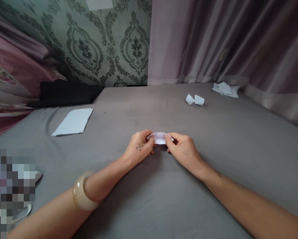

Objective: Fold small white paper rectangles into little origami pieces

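Observation:
A small folded piece of white paper (159, 138) is held up between my two hands, above the grey cloth surface. Its upper and lower edges bow apart, so it looks like a shallow pocket. My left hand (141, 144) pinches its left end, thumb on the near side. At the right end, my right hand (183, 146) pinches it the same way, thumb pressed onto the paper. The other fingers of both hands are curled behind and mostly hidden. A pale bangle (80, 194) circles my left wrist.
White paper sheets (74, 121) lie stacked at the left, near a black cloth (69, 92). Two folded paper shapes (199, 100) sit at the back right. Farther right are crumpled papers (225, 89) beside a thin stick (225, 97). Curtains (213, 39) and a patterned wall (109, 43) bound the back.

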The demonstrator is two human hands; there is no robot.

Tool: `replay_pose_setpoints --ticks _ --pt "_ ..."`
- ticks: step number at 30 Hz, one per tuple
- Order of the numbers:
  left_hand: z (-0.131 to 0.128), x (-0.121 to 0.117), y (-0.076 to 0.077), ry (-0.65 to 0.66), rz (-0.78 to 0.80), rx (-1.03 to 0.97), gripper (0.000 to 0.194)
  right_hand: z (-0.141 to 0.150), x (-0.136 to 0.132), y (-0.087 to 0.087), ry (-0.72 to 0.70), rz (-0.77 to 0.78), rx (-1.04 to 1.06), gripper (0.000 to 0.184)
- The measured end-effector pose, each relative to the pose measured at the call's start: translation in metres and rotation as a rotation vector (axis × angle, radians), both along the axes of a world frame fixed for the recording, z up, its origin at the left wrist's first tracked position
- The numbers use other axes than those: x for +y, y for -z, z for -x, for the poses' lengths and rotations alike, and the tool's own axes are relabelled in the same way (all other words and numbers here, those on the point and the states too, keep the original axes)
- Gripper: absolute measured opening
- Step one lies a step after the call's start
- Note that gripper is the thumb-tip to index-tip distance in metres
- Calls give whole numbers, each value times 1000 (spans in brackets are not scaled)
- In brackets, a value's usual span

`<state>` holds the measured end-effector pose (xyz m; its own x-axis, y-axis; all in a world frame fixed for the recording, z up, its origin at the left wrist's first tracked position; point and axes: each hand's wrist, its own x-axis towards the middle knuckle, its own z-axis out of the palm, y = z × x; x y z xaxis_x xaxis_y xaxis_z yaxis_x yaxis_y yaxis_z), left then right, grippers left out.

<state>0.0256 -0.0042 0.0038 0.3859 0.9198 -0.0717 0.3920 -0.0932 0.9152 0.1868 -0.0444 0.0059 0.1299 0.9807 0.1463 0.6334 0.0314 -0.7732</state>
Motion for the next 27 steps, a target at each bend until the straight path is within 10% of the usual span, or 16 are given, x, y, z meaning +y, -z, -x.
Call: replay_pose_setpoints --ticks 27 --pt "1 -2 -10 13 -112 93 29 0 -4 -4 -72 38 31 31"
